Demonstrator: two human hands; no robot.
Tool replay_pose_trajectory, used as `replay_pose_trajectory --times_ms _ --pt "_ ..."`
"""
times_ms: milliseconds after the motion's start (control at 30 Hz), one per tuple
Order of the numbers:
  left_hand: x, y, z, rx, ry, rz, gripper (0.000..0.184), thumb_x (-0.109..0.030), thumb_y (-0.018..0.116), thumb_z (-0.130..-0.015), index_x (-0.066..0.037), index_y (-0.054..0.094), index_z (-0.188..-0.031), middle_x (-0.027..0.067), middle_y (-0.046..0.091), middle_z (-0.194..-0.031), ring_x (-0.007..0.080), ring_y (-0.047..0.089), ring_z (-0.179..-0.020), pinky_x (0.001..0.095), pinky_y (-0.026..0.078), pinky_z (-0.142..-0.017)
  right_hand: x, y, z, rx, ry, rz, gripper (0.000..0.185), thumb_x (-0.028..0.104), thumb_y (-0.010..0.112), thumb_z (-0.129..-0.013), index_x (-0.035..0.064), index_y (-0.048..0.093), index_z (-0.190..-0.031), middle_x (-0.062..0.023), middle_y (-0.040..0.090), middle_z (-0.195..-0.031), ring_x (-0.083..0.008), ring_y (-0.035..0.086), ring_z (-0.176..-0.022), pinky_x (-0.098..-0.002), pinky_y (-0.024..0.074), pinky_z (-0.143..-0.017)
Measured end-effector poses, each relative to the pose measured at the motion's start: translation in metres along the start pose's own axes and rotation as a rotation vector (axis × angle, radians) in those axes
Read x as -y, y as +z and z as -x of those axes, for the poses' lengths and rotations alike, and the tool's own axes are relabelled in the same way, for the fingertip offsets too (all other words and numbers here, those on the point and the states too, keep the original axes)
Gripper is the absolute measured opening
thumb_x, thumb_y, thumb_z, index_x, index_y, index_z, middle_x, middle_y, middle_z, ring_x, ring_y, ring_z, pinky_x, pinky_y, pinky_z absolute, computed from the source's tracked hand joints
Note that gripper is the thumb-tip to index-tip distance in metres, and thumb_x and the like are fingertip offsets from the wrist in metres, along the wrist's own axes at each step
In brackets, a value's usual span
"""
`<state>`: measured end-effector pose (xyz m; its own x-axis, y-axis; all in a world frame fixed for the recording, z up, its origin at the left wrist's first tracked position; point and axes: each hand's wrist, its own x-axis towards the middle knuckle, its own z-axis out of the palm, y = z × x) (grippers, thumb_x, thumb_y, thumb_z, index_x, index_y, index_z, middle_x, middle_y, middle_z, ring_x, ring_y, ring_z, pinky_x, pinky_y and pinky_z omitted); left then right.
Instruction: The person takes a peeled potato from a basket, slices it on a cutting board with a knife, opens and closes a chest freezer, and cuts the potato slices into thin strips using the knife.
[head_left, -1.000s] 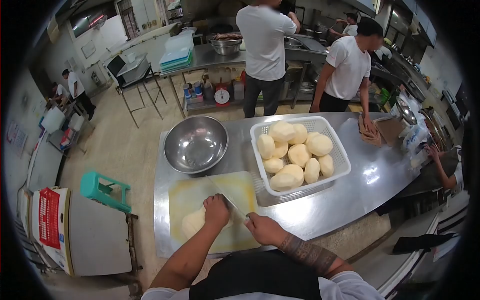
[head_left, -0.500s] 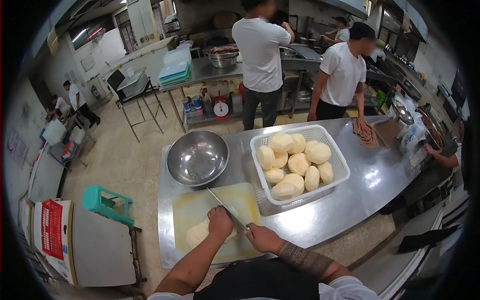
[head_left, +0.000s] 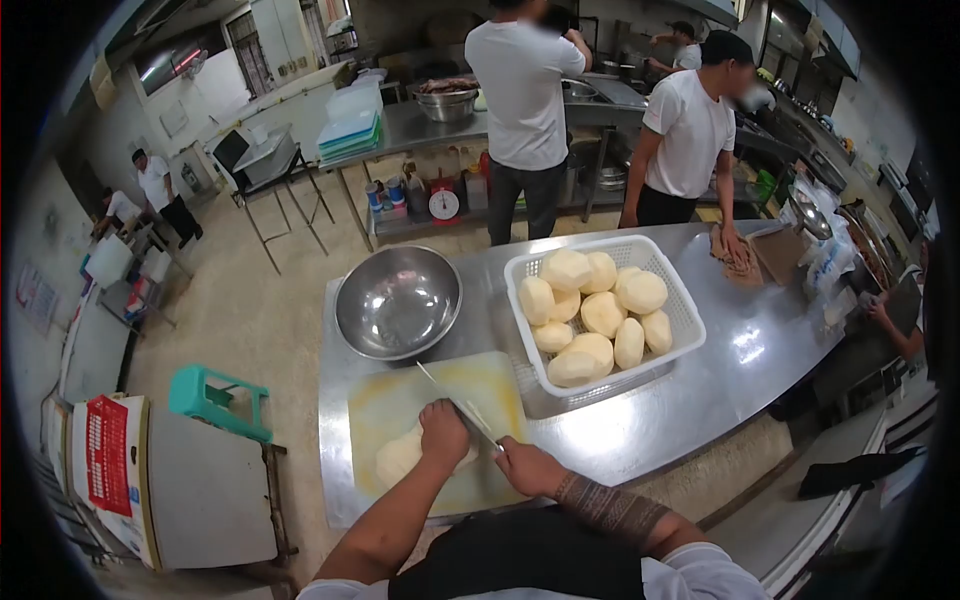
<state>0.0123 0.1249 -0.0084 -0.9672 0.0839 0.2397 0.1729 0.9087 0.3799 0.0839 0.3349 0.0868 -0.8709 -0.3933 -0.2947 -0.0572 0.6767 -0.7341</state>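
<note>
Left hand [head_left: 445, 432]: curled fingers held a pale, lumpy vegetable [head_left: 398, 458] on the flat board [head_left: 390, 400]
Right hand [head_left: 530, 466]: fingers squeezed a long, thin metal knife [head_left: 476, 422]
Bowl [head_left: 399, 302]: looked round, shiny

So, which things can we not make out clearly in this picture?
In the head view:
Peeled root vegetable: partly hidden under the left hand.
Knife: handle mostly hidden by the right hand.
Red scale: its reading is too small.
Worker at far right: cut off by the dark border.
</note>
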Motion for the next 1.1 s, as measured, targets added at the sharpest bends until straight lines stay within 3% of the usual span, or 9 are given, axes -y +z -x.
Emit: replay_pose_trajectory --times_ms 167,233,300,433,633,733,833,967,1100 --pt "0.003 0.0 -0.003 0.039 0.014 0.013 0.028 -0.009 0.056 -0.086 0.007 0.062 -0.109 0.026 0.065 -0.113 0.0446 0.057 -0.114 0.0533 0.04 -0.107 0.023 -0.014 0.012 0.004 -0.001 -0.064 0.04 0.037 0.047 -0.112 -0.0013 0.055 -0.12 -0.0342 0.07 -0.1 -0.054 0.068 -0.097 -0.0619 0.0513 -0.087" --pt "-0.001 -0.006 -0.005 0.079 -0.015 0.004 0.03 -0.008 0.057 -0.085 0.007 0.062 -0.11 0.0262 0.065 -0.115 0.0447 0.056 -0.116 0.0531 0.039 -0.108 -0.018 0.015 -0.008 -0.029 -0.071 -0.018 0.037 0.034 0.048 -0.113 -0.0018 0.057 -0.116 -0.033 0.068 -0.095 -0.053 0.066 -0.092 -0.0593 0.0511 -0.082" --pt "-0.005 -0.011 -0.003 0.123 -0.059 0.002 0.03 -0.008 0.058 -0.085 0.007 0.062 -0.11 0.0262 0.065 -0.116 0.0444 0.056 -0.117 0.0529 0.039 -0.109 0.01 -0.008 -0.004 -0.022 -0.064 -0.037 0.036 0.032 0.05 -0.112 -0.0032 0.057 -0.114 -0.0319 0.068 -0.088 -0.0534 0.067 -0.086 -0.0597 0.0513 -0.077" --pt "-0.003 -0.011 -0.007 0.166 -0.069 -0.004 0.032 -0.009 0.059 -0.085 0.008 0.062 -0.111 0.0252 0.064 -0.115 0.0435 0.055 -0.116 0.0532 0.04 -0.108 0.02 -0.012 0.006 0.031 0.011 -0.052 0.039 0.034 0.049 -0.111 -0.0035 0.056 -0.117 -0.0339 0.07 -0.095 -0.0544 0.068 -0.094 -0.0624 0.0511 -0.084" --pt "-0.003 -0.015 -0.005 -0.093 -0.059 0.115 0.022 -0.008 0.058 -0.091 0.002 0.063 -0.11 0.0222 0.061 -0.118 0.0431 0.056 -0.113 0.053 0.043 -0.1 -0.003 0.0 -0.006 0.0 0.006 -0.037 0.041 0.034 0.051 -0.11 -0.005 0.057 -0.122 -0.0335 0.071 -0.096 -0.0542 0.068 -0.094 -0.0613 0.0526 -0.084" --pt "-0.016 -0.045 0.003 -0.094 -0.016 -0.079 0.023 -0.008 0.057 -0.093 -0.001 0.064 -0.114 0.0179 0.059 -0.123 0.04 0.055 -0.115 0.0525 0.042 -0.1 -0.003 -0.003 -0.009 -0.012 0.011 -0.027 0.041 0.034 0.051 -0.11 -0.0048 0.057 -0.124 -0.0326 0.072 -0.097 -0.0538 0.069 -0.093 -0.0608 0.0532 -0.084" --pt "-0.011 -0.04 0.014 0.029 -0.026 -0.105 0.026 -0.009 0.058 -0.091 -0.001 0.065 -0.116 0.016 0.059 -0.123 0.0381 0.054 -0.116 0.0529 0.041 -0.101 0.012 -0.008 0.002 0.005 0.012 0.019 0.041 0.033 0.051 -0.11 -0.0044 0.058 -0.124 -0.0319 0.072 -0.097 -0.0535 0.069 -0.093 -0.0604 0.0534 -0.084" --pt "-0.006 -0.031 0.015 -0.019 -0.016 -0.07 0.028 -0.01 0.059 -0.089 -0.001 0.065 -0.115 0.0169 0.058 -0.124 0.0385 0.054 -0.115 0.0525 0.041 -0.1 0.049 -0.025 0.024 -0.012 -0.008 -0.013 0.039 0.032 0.05 -0.111 -0.0041 0.058 -0.123 -0.0311 0.072 -0.096 -0.0529 0.069 -0.092 -0.06 0.0536 -0.082" --pt "-0.007 -0.031 0.015 0.002 -0.024 -0.082 0.03 -0.009 0.059 -0.087 0.0 0.064 -0.116 0.0183 0.058 -0.124 0.0392 0.053 -0.114 0.0527 0.041 -0.1 0.015 -0.002 -0.005 0.014 0.001 0.041 0.04 0.031 0.05 -0.112 -0.0052 0.056 -0.126 -0.0311 0.072 -0.092 -0.0512 0.07 -0.091 -0.0587 0.054 -0.081"
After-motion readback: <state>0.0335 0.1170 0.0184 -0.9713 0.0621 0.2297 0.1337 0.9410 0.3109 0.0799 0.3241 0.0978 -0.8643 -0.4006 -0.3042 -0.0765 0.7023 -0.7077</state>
